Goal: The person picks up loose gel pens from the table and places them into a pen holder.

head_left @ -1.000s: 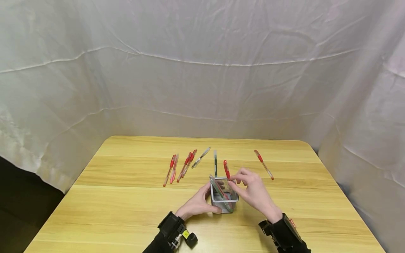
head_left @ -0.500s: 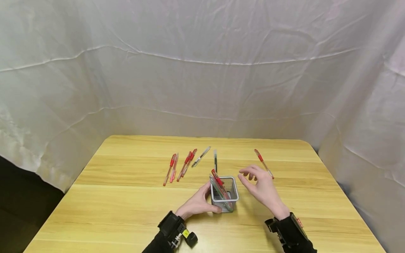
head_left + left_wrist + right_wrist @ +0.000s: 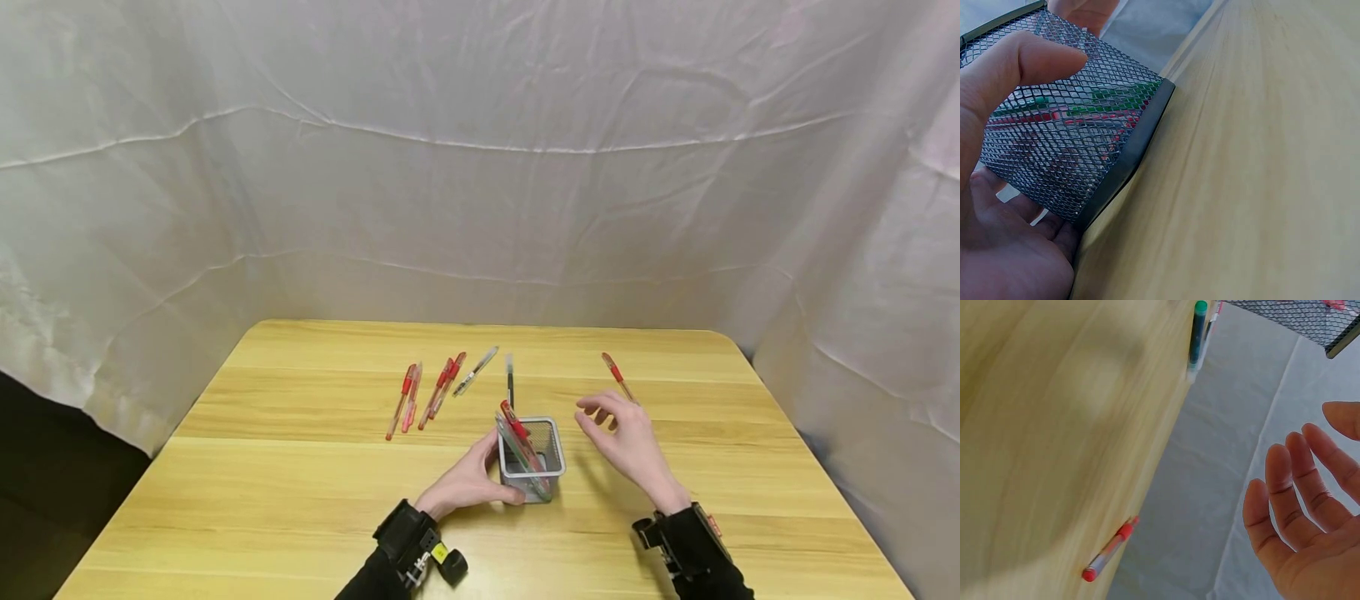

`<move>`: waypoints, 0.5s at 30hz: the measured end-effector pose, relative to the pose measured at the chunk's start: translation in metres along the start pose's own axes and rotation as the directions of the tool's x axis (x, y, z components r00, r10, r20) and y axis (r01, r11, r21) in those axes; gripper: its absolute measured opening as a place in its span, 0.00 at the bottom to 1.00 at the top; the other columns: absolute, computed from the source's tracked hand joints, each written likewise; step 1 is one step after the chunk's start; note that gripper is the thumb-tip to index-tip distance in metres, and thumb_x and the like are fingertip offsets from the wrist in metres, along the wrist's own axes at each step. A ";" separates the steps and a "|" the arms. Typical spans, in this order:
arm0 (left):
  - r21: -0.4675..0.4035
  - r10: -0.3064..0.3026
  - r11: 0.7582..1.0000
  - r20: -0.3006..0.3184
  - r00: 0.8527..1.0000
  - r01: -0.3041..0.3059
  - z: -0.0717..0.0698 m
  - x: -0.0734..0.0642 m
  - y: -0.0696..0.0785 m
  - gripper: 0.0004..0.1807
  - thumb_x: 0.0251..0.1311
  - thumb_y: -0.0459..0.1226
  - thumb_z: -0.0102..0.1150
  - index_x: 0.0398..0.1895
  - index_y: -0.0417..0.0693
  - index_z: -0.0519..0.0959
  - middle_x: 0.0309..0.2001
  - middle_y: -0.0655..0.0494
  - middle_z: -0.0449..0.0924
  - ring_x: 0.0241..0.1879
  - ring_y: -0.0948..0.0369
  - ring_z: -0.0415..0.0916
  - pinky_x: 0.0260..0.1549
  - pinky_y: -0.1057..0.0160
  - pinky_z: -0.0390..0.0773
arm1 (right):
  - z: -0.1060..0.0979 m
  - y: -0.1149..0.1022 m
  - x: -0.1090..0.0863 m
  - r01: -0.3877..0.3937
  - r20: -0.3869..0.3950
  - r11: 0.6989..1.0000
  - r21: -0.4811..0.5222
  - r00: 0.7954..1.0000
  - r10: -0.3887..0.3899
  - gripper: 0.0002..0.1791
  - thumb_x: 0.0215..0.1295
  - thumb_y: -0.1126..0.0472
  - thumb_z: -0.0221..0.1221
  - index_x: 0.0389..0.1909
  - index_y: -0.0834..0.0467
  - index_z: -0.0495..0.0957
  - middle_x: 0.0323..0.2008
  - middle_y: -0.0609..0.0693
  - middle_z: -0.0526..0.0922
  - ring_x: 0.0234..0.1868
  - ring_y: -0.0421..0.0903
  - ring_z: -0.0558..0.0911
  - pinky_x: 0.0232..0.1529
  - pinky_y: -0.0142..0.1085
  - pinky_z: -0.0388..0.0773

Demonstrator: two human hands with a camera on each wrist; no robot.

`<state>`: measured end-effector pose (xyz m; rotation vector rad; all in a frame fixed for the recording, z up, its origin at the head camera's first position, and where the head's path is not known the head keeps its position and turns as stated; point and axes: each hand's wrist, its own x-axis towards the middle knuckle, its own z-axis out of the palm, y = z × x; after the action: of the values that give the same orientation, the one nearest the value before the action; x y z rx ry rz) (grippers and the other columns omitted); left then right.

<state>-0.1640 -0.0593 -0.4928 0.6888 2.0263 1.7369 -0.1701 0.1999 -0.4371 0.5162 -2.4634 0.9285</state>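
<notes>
A silver mesh pen holder [image 3: 534,476] stands on the table, gripped by my left hand [image 3: 467,485], thumb on the near side and fingers around the far left. Inside it lean a red-capped pen [image 3: 516,422] and a green pen [image 3: 512,448]; the left wrist view shows them through the mesh wall [image 3: 1094,147]. To the right of the holder my right hand [image 3: 632,442] hovers with relaxed, slightly bent fingers, holding nothing. Just beyond it lies a red pen [image 3: 613,369], its lower end hidden by the hand. The right wrist view shows this red pen [image 3: 1109,551] too.
Several red pens [image 3: 442,385] lie left of the holder on the wooden table [image 3: 300,500]. A clear pen with a dark tip [image 3: 476,371] is beside them, and a dark green pen [image 3: 510,383] lies behind the holder. A grey curtain [image 3: 480,208] hangs past the table's far edge.
My right hand let go of a red pen, which now leans left inside the holder. The hand then moved right, away from the holder. My left hand has stayed in place.
</notes>
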 end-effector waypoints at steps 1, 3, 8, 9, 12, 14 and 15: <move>0.005 0.001 1.000 0.000 1.000 -0.001 0.000 0.000 0.000 0.55 0.42 0.33 0.73 0.78 0.46 0.56 0.72 0.47 0.67 0.76 0.46 0.58 0.77 0.40 0.49 | 0.000 0.001 0.000 -0.007 0.004 1.000 0.000 1.000 0.007 0.08 0.59 0.68 0.67 0.40 0.62 0.86 0.32 0.52 0.86 0.30 0.42 0.80 0.28 0.27 0.75; 0.008 0.003 1.000 0.001 1.000 -0.003 0.000 0.000 -0.001 0.55 0.42 0.33 0.74 0.78 0.46 0.56 0.72 0.46 0.68 0.76 0.46 0.58 0.77 0.40 0.49 | 0.000 0.003 -0.001 -0.020 0.010 1.000 -0.003 1.000 0.020 0.08 0.59 0.68 0.67 0.40 0.63 0.86 0.32 0.52 0.86 0.30 0.41 0.80 0.28 0.27 0.75; 0.014 0.006 1.000 0.004 1.000 -0.006 -0.001 0.000 -0.001 0.55 0.43 0.34 0.74 0.78 0.46 0.56 0.72 0.46 0.68 0.76 0.46 0.59 0.77 0.40 0.49 | -0.001 0.009 -0.002 -0.027 0.013 1.000 -0.012 1.000 0.027 0.08 0.60 0.68 0.66 0.41 0.64 0.86 0.32 0.52 0.86 0.29 0.39 0.80 0.27 0.27 0.74; 0.014 0.009 1.000 0.002 1.000 -0.009 0.000 0.000 0.000 0.55 0.43 0.34 0.74 0.78 0.46 0.56 0.72 0.46 0.68 0.76 0.46 0.58 0.77 0.40 0.49 | -0.001 0.010 -0.002 -0.028 0.014 1.000 -0.012 0.999 0.029 0.08 0.60 0.68 0.66 0.41 0.64 0.86 0.32 0.52 0.86 0.29 0.40 0.80 0.27 0.27 0.74; 0.022 0.008 1.000 0.001 1.000 -0.008 0.000 -0.001 0.001 0.55 0.43 0.34 0.74 0.78 0.47 0.56 0.72 0.46 0.68 0.75 0.46 0.59 0.77 0.40 0.50 | -0.002 0.012 -0.002 -0.033 0.022 0.999 -0.009 0.999 0.034 0.08 0.61 0.68 0.66 0.41 0.64 0.86 0.32 0.53 0.86 0.29 0.42 0.81 0.27 0.28 0.76; 0.027 0.006 1.000 -0.001 1.000 -0.006 0.000 -0.001 0.001 0.55 0.43 0.34 0.74 0.78 0.47 0.56 0.72 0.46 0.68 0.75 0.45 0.59 0.77 0.39 0.50 | -0.002 0.013 -0.003 -0.045 0.032 0.999 -0.005 0.998 0.045 0.08 0.61 0.68 0.65 0.41 0.64 0.85 0.33 0.54 0.87 0.29 0.43 0.82 0.28 0.30 0.78; 0.023 0.002 1.000 -0.002 1.000 -0.002 0.000 -0.001 0.001 0.55 0.43 0.33 0.74 0.78 0.47 0.56 0.72 0.46 0.68 0.75 0.46 0.59 0.77 0.40 0.50 | -0.002 0.014 -0.003 -0.053 0.039 0.999 -0.004 0.998 0.053 0.08 0.61 0.68 0.65 0.41 0.64 0.85 0.33 0.54 0.87 0.29 0.45 0.82 0.28 0.32 0.79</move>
<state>-0.1631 -0.0598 -0.4916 0.6971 2.0508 1.7179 -0.1739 0.2111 -0.4445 0.4739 -2.5242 0.9436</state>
